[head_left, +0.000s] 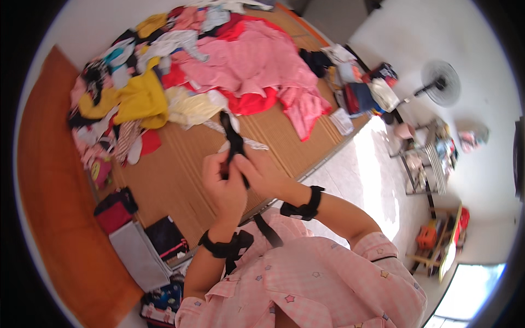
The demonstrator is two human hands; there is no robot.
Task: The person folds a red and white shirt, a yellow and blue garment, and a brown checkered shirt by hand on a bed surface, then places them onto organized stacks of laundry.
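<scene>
In front of me, both my hands come together over a mat-covered bed [180,191]. Between them hangs a narrow black sock-like cloth [234,139], its upper end sticking out beyond my fingers and slightly blurred. My left hand [223,180] is closed round its left side. Thumb and fingers of my right hand [263,172] pinch it from the right. Just beyond my hands lie a cream garment [191,106] and a white patterned strip of cloth [254,145]. A yellow garment [145,98] and a large pink garment [246,57] spread across the clothes pile farther off.
An orange-brown headboard [60,191] borders the bed's left. Folded dark clothes [167,238] and a grey box [139,257] sit at its near left corner. More folded clothes [361,98] lie at the far right edge, near a standing fan [440,82] and a metal rack [426,164].
</scene>
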